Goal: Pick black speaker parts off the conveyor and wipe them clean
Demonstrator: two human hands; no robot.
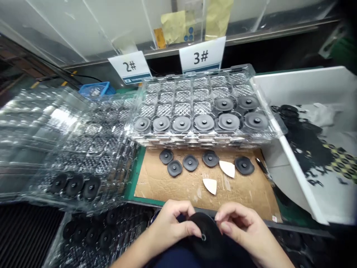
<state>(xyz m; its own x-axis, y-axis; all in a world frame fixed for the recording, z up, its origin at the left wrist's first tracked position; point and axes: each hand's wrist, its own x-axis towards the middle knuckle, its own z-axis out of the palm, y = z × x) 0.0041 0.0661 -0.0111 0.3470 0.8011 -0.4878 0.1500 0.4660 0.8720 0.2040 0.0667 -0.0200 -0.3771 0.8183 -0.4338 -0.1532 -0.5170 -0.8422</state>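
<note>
My left hand (pixel 175 223) grips a black rounded disc (pixel 210 232) with a small raised ring at its middle, thumb on top beside the ring. At the disc's right edge, my right hand (pixel 242 227) is pinched, thumb against fingertips; anything between them is too small to make out. In front of both hands lies a cardboard sheet (pixel 164 190). Several similar black discs rest on it, among them one disc (pixel 190 162) near the middle. Two white pieces with a pointed end, a farther piece (pixel 227 169) and a nearer piece (pixel 210 185), lie there too.
Behind the cardboard stands a stack of clear trays (pixel 182 108), its front pockets holding discs. More clear trays (pixel 92 149) stand left. A white bin (pixel 299 169) with black scraps is at right, beside a slim knife-like tool (pixel 263 169). A blue box (pixel 104 89) sits back left.
</note>
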